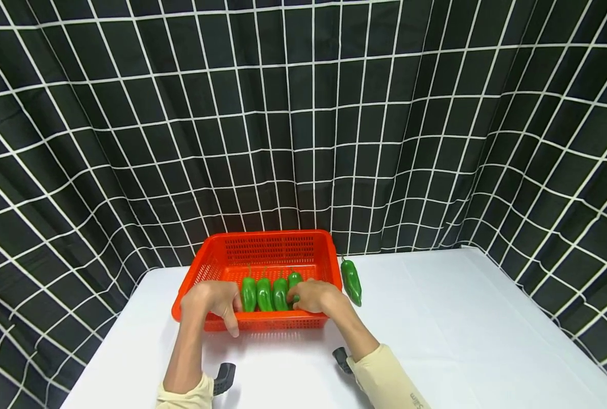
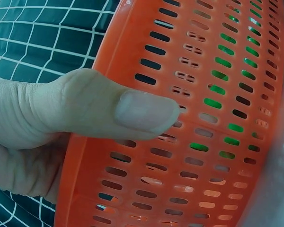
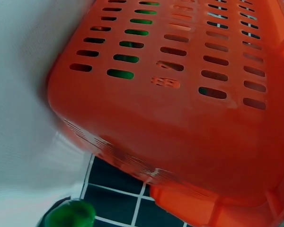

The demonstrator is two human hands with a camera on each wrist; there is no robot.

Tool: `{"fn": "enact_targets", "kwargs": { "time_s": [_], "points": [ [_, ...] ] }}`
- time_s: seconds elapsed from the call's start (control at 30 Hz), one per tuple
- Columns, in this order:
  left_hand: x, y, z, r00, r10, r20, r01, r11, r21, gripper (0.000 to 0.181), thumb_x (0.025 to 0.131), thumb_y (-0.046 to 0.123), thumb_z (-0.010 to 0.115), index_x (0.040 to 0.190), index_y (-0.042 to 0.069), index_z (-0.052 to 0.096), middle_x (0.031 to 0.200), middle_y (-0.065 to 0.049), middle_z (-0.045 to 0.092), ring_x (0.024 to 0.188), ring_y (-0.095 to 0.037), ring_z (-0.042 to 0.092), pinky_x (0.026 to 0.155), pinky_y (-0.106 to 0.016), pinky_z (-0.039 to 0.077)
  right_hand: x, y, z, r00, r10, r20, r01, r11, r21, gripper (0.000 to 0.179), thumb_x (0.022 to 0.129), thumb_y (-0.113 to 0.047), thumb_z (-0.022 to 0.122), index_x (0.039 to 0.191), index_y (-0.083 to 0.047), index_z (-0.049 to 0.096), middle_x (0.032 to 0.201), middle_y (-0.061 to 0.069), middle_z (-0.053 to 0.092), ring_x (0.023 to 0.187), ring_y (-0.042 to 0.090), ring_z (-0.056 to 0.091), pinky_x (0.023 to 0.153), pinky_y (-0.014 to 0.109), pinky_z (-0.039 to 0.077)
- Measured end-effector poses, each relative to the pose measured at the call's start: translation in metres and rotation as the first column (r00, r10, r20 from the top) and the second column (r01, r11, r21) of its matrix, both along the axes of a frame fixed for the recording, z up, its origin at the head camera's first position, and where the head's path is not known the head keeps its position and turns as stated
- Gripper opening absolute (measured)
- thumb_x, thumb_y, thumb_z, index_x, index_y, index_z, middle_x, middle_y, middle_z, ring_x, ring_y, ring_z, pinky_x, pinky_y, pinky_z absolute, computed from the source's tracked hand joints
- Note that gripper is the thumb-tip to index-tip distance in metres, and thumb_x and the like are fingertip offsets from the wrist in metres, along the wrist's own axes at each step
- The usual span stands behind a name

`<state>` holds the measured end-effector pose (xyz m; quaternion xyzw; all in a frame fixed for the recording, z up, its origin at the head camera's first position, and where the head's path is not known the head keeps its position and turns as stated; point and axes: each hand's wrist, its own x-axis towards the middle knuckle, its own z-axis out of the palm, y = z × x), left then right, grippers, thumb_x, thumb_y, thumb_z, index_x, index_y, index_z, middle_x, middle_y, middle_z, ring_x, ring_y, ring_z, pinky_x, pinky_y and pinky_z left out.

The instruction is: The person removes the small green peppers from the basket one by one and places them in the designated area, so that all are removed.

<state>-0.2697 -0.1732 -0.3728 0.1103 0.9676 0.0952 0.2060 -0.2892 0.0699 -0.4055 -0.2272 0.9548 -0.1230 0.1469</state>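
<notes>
A red plastic basket (image 1: pixel 270 324) with slotted walls sits on the white table. Several green peppers (image 1: pixel 265 294) lie side by side inside, stems to the back. My left hand (image 1: pixel 215 300) holds the basket's front wall at the left, fingers inside and thumb (image 2: pixel 146 113) against the outer face. Over the front rim at the right reaches my right hand (image 1: pixel 315 295), its curled fingers on the rightmost pepper (image 1: pixel 295 278) in the row and partly covering it. The right wrist view shows only the basket's outer wall (image 3: pixel 156 123), not the hand.
Outside the basket, a loose green pepper (image 1: pixel 352 281) lies on the table (image 1: pixel 436 324) just right of it; its end also shows at the bottom of the right wrist view. A black curtain (image 1: pixel 303 130) with a white grid hangs behind and along both sides.
</notes>
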Motion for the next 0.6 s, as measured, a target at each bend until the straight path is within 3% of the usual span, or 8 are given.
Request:
{"fn": "enact_targets", "kwargs": {
  "time_s": [0.2,0.47,0.6],
  "points": [
    [-0.0003,0.0012,-0.0004,1.000,-0.008,0.008,0.008,1.000,0.001,0.023,0.067,0.017,0.097,0.084,0.019,0.081,0.072,0.010,0.067,0.077,-0.011,0.052,0.066,-0.027,0.041,0.0000,0.0004,-0.0016,1.000,-0.025,-0.010,0.025,1.000,0.005,0.025,0.097,-0.016,0.066,0.115,-0.026,0.080,0.126,0.005,0.072,0.116,0.023,0.064,0.097,0.045,0.052],
    [0.0002,0.0006,-0.0003,1.000,0.008,0.016,-0.008,1.000,0.012,0.024,0.067,0.016,0.097,0.084,0.018,0.081,0.073,0.010,0.068,0.078,-0.012,0.053,0.069,-0.029,0.045,-0.0006,-0.0024,-0.0024,0.997,-0.034,-0.073,0.032,0.999,-0.031,0.012,0.095,-0.017,0.073,0.107,-0.017,0.077,0.099,0.003,0.069,0.097,0.021,0.061,0.089,0.043,0.053],
    [-0.0001,0.0004,-0.0006,1.000,0.011,0.018,-0.011,1.000,0.014,0.023,0.066,0.016,0.097,0.083,0.018,0.081,0.072,0.010,0.068,0.077,-0.012,0.053,0.068,-0.029,0.044,-0.0010,-0.0025,-0.0042,0.989,-0.053,-0.139,0.041,0.995,-0.088,0.013,0.091,-0.008,0.075,0.103,-0.011,0.073,0.083,0.001,0.063,0.080,0.019,0.058,0.070,0.035,0.049]
  ]
}}
